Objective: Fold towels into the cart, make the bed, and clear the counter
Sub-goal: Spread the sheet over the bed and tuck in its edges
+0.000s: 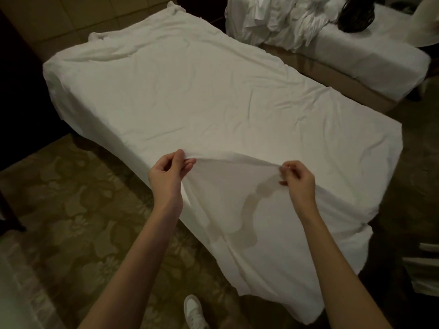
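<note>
Bed sheet [213, 103]: white woven cloth, matt, creased. Carpet [78, 210]: patterned pile, matt.

both forearms are seen bare to the near edge, with no sleeves, watch or rings made out. the left hand [167, 173] and right hand [298, 178] are ungloved. a white shoe [193, 312] is worn below.

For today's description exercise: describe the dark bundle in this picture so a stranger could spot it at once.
Start at the near bed, where both hands lift the sheet. Look past it to the second bed at top right. The dark bundle lies there beside the crumpled white linen, the only black thing on it.
</note>
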